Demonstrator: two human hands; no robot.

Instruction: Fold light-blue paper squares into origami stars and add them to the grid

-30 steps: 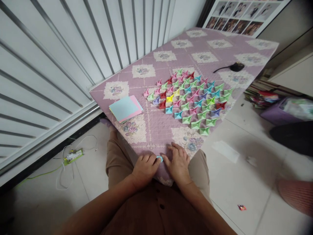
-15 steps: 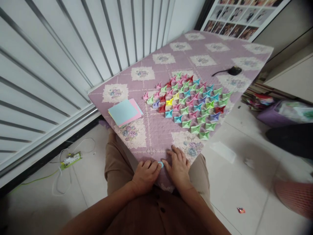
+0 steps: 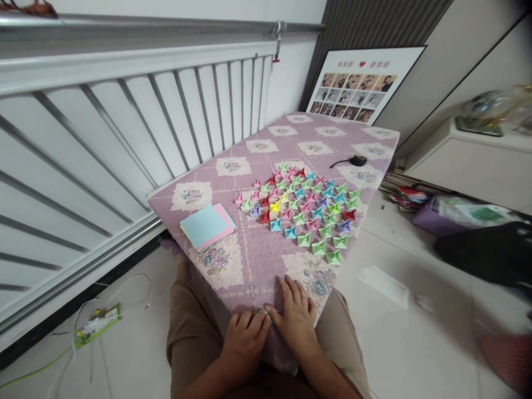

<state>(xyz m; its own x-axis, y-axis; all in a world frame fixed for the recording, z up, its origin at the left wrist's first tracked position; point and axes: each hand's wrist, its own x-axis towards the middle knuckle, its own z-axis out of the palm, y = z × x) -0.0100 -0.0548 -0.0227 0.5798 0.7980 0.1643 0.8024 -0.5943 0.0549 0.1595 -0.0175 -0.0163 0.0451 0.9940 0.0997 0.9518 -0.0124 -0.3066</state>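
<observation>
A small folded piece of light-blue paper point(image 3: 266, 313) lies at the near corner of the table, mostly covered by my fingertips. My left hand point(image 3: 246, 339) has its fingers curled together, with the index finger and thumb side pressed on the paper. My right hand point(image 3: 296, 317) rests with its fingers stretched out over the tablecloth, its thumb tip at the paper's right side. Beyond the hands stand several small folded paper shapes point(image 3: 304, 239) in rows, green, pink, blue, red and yellow. To the left lies a stack of paper sheets point(image 3: 206, 226), light blue on top, pink beneath.
The table has a purple floral tablecloth point(image 3: 257, 266). A black object with a cord point(image 3: 357, 160) lies at its far right. A white radiator point(image 3: 124, 133) runs along the left side. On the floor at left is a power strip point(image 3: 98, 327). A photo board point(image 3: 349, 83) stands behind.
My view has tilted upward, so table and hands sit lower in the picture. Less of the light-blue paper shows between my fingers. Both hands remain at the table's near corner.
</observation>
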